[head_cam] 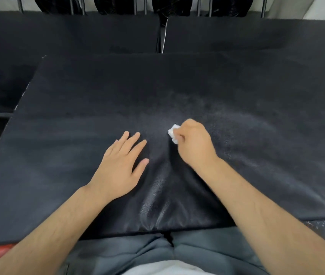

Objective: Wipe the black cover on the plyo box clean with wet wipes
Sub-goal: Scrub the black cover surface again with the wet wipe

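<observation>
Treat black cover (177, 86) as soft, padded, grainy: stretched over top of plyo box at scene centre, creased at near edge. Handle wet wipe (173, 133) as light, limp, damp; take hold as bunched wad. Note right hand (193, 144) pressing wad on cover right of centre, grip clenched round it. Note left hand (121, 164) flat on cover just left, grip released. Expect box sides hidden, most of wipe buried inside fist, metal bars (264, 7) at far edge cut off.

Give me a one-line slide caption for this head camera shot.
Right hand grips a wadded wet wipe on the black cover while the left hand rests flat beside it.
</observation>
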`<move>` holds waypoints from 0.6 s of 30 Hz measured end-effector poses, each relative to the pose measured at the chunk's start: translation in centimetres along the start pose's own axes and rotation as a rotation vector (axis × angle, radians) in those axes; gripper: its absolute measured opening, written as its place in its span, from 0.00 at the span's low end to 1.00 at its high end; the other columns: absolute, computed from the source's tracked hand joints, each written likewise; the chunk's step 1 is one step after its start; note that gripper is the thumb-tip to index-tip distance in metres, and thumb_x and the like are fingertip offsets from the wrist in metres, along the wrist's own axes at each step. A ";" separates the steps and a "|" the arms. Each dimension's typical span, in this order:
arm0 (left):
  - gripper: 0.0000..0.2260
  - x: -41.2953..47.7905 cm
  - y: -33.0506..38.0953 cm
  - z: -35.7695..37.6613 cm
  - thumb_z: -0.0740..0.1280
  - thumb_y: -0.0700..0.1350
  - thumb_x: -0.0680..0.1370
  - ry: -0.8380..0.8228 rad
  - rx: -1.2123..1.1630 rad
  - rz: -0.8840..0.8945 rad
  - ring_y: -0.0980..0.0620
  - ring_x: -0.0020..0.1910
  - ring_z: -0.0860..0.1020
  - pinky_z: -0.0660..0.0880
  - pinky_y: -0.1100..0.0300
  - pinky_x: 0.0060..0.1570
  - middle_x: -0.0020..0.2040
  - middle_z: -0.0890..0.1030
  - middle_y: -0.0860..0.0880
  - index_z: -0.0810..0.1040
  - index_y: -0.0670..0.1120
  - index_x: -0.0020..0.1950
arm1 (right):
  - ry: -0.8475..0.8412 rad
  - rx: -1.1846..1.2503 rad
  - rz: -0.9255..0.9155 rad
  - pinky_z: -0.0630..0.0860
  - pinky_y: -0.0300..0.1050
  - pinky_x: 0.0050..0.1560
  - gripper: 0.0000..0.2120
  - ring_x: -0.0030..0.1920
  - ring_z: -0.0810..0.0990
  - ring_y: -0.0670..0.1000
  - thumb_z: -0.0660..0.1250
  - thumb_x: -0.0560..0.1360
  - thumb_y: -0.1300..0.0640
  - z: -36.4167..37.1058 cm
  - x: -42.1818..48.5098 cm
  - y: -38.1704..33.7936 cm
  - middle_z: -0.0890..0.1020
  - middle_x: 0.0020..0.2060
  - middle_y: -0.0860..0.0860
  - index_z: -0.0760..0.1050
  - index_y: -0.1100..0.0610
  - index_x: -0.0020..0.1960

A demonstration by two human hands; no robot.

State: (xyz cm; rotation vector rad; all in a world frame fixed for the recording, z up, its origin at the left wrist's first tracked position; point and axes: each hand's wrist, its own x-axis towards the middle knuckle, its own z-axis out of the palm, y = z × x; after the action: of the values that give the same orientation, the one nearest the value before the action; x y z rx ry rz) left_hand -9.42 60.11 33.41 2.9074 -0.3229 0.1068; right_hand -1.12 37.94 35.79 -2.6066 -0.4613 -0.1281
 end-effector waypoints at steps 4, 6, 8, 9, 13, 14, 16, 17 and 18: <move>0.24 0.4 -0.4 -0.3 0.52 0.57 0.82 0.019 -0.028 -0.019 0.47 0.77 0.64 0.71 0.49 0.64 0.76 0.70 0.53 0.73 0.50 0.73 | -0.147 0.085 -0.275 0.78 0.52 0.37 0.12 0.40 0.73 0.58 0.65 0.69 0.71 1.1 -3.8 -3.2 0.75 0.39 0.52 0.76 0.54 0.38; 0.22 0.9 -0.7 -0.5 0.53 0.55 0.82 0.037 -0.026 -0.016 0.48 0.74 0.69 0.74 0.50 0.58 0.73 0.72 0.55 0.75 0.51 0.70 | -0.114 0.059 -0.217 0.79 0.54 0.41 0.12 0.43 0.74 0.59 0.65 0.70 0.70 0.4 -1.2 -1.4 0.75 0.41 0.52 0.75 0.53 0.37; 0.20 1.3 -1.0 -0.6 0.54 0.54 0.82 0.059 0.003 -0.004 0.49 0.69 0.73 0.75 0.51 0.52 0.70 0.75 0.56 0.76 0.51 0.68 | -0.019 0.028 -0.041 0.79 0.55 0.45 0.10 0.47 0.75 0.60 0.64 0.74 0.68 0.0 2.4 0.7 0.76 0.45 0.55 0.77 0.55 0.40; 0.19 1.5 -1.1 -0.7 0.55 0.53 0.81 0.075 0.026 0.002 0.48 0.64 0.74 0.74 0.52 0.49 0.68 0.76 0.56 0.76 0.51 0.68 | 0.018 0.024 0.012 0.78 0.54 0.47 0.09 0.48 0.75 0.61 0.64 0.75 0.67 0.1 3.3 0.8 0.76 0.46 0.56 0.80 0.56 0.43; 0.18 3.5 -1.5 -1.0 0.55 0.49 0.80 0.111 0.089 0.002 0.47 0.49 0.73 0.73 0.48 0.43 0.56 0.76 0.53 0.77 0.50 0.66 | -0.068 0.045 -0.172 0.78 0.52 0.40 0.10 0.42 0.73 0.59 0.65 0.68 0.71 2.5 0.6 -2.8 0.76 0.41 0.53 0.78 0.57 0.38; 0.18 4.1 -1.7 -1.0 0.56 0.49 0.80 0.114 0.084 -0.008 0.46 0.51 0.73 0.75 0.46 0.46 0.57 0.76 0.52 0.77 0.49 0.67 | -0.101 0.084 -0.226 0.78 0.51 0.41 0.10 0.43 0.72 0.58 0.66 0.70 0.70 2.2 0.3 -2.8 0.76 0.41 0.52 0.79 0.57 0.39; 0.21 4.9 -1.9 -0.7 0.56 0.52 0.80 0.089 0.053 -0.030 0.42 0.68 0.70 0.72 0.42 0.63 0.68 0.73 0.49 0.74 0.48 0.71 | -0.080 0.087 -0.206 0.77 0.50 0.44 0.09 0.44 0.74 0.57 0.65 0.73 0.67 1.5 2.8 -1.3 0.77 0.43 0.53 0.80 0.55 0.42; 0.23 5.0 -2.1 -0.5 0.55 0.53 0.81 0.070 0.034 -0.036 0.41 0.75 0.63 0.65 0.41 0.71 0.74 0.69 0.48 0.71 0.48 0.74 | -0.031 0.062 -0.133 0.78 0.51 0.46 0.08 0.46 0.75 0.56 0.65 0.74 0.66 1.4 4.5 -0.1 0.78 0.45 0.54 0.81 0.56 0.44; 0.24 4.9 -2.2 -0.3 0.53 0.54 0.81 0.056 0.019 -0.039 0.40 0.78 0.58 0.58 0.42 0.76 0.78 0.65 0.48 0.69 0.49 0.76 | -0.002 0.055 -0.041 0.78 0.52 0.49 0.07 0.47 0.75 0.55 0.64 0.76 0.64 1.0 5.8 0.8 0.78 0.48 0.54 0.81 0.58 0.46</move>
State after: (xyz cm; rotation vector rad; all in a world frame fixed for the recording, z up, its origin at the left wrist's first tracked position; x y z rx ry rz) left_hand -4.16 61.23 33.74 2.9218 -0.2577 0.1852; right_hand 4.59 39.52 35.53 -2.5449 -0.5120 -0.1242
